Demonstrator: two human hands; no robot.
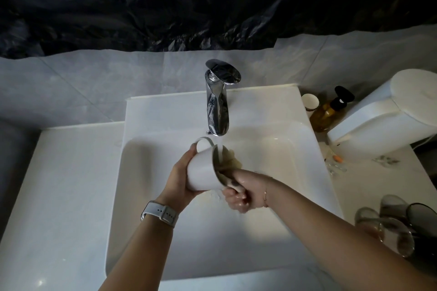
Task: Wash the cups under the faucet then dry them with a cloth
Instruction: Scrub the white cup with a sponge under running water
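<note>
— Cup (205,169) position?
— Tilting sideways under the faucet (218,104), over the sink (295,149); left hand (181,181) is wrapping its body.
— Right hand (238,194)?
— Clenching a yellowish cloth (230,160), pushing into the cup's mouth.

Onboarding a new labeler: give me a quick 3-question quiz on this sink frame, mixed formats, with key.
1. True or false: the white cup stands upright on the counter.
2. Multiple choice: what does the right hand grip? A) the faucet handle B) a yellowish cloth pushed into the cup's mouth C) the amber pump bottle
3. Fill in: the glass cups waiting on the counter lie to the person's ____ of the sink.

Key:
1. False: the left hand holds it tilted over the sink, under the faucet.
2. B: the cloth.
3. Right.
</note>
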